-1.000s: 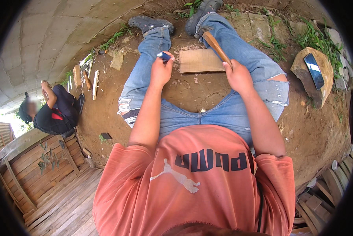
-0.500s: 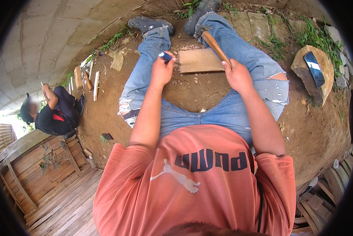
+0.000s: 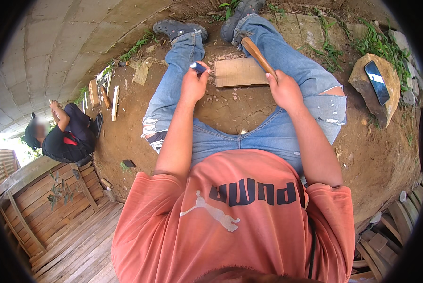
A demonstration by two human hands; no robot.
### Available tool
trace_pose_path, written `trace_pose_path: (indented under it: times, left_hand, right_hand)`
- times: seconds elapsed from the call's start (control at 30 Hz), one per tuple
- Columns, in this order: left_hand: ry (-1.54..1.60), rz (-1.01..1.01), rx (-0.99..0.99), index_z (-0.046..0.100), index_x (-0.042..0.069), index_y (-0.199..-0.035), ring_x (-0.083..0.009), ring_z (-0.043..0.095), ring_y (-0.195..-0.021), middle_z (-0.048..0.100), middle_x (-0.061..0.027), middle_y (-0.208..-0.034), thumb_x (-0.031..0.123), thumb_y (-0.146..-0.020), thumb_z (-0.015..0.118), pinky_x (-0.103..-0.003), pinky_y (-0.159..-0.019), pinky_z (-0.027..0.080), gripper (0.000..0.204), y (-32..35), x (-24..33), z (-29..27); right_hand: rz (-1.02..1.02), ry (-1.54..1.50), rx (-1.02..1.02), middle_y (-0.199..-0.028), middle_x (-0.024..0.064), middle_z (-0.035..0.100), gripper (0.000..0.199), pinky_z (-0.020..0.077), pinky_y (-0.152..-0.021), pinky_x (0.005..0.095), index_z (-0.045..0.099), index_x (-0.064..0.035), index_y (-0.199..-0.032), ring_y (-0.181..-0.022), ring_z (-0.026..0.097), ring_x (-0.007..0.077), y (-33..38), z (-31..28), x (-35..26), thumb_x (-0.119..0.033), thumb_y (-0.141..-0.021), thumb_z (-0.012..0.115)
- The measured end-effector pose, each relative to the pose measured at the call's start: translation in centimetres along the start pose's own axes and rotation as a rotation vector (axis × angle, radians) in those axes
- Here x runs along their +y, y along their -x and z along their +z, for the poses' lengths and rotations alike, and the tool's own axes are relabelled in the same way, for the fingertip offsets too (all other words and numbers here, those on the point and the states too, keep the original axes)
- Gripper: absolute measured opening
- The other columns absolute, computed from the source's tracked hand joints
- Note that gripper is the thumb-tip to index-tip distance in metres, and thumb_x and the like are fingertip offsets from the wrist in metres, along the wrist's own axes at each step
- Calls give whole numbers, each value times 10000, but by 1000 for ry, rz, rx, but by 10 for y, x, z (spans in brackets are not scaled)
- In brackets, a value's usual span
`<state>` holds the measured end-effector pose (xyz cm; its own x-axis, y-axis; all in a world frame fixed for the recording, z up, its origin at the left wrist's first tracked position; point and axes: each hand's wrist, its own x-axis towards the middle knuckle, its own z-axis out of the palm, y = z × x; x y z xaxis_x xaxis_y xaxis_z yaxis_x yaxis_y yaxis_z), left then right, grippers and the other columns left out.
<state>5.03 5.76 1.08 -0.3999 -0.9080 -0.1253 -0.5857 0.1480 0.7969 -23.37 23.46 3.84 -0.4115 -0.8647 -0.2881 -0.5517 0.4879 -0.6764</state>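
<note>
Closed round a dark-blue handle, my left hand [image 3: 194, 85] holds what looks like a chisel [image 3: 198, 67], its pale-capped end up and its blade mostly hidden at the left edge of a wooden board [image 3: 239, 72]. My right hand [image 3: 286, 91] grips the lower wooden handle of a claw hammer [image 3: 258, 54]. The hammer's metal head [image 3: 242, 37] is at the far end, by my right shin. The flat brown board lies on the ground between my legs, and the hammer handle crosses above its right corner.
Wood chips [image 3: 228, 92] are scattered on the dirt around the board. A phone [image 3: 377, 82] rests on a rock [image 3: 360, 82] at right. Wood pieces [image 3: 94, 93] lie at left, near another person [image 3: 67, 132] crouching by the wall. Stacked timber [image 3: 383, 245] is at lower right.
</note>
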Motion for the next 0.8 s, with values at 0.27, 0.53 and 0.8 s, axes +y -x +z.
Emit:
trace_pose_path:
  times: [0.27,0.53,0.8]
  left_hand:
    - [-7,-13,-12,659,38,-1168,-156,722,-1046,781,-76,-1088,117,-1036,736,-318,-928,554,172,2,7,-1]
    - [-42,5,-29,664,41,-1186,-158,733,-1032,789,-71,-1071,123,-1038,733,-326,-926,561,183,0,6,-1]
    - [-156,52,-60,683,64,-1157,-347,768,-950,781,-171,-1010,170,-991,768,-416,-845,581,215,1,17,1]
  right_hand:
    - [22,10,-20,-954,312,724,464,530,-850,593,675,24,-1001,-950,693,513,1,-3,-3,-415,-1101,564]
    - [6,18,-13,-951,309,726,464,531,-846,595,677,23,-1022,-946,693,515,1,-3,-3,-420,-1103,564]
    - [-112,18,46,-920,276,726,416,529,-784,598,651,-6,-1020,-890,688,513,20,-17,-26,-413,-1093,599]
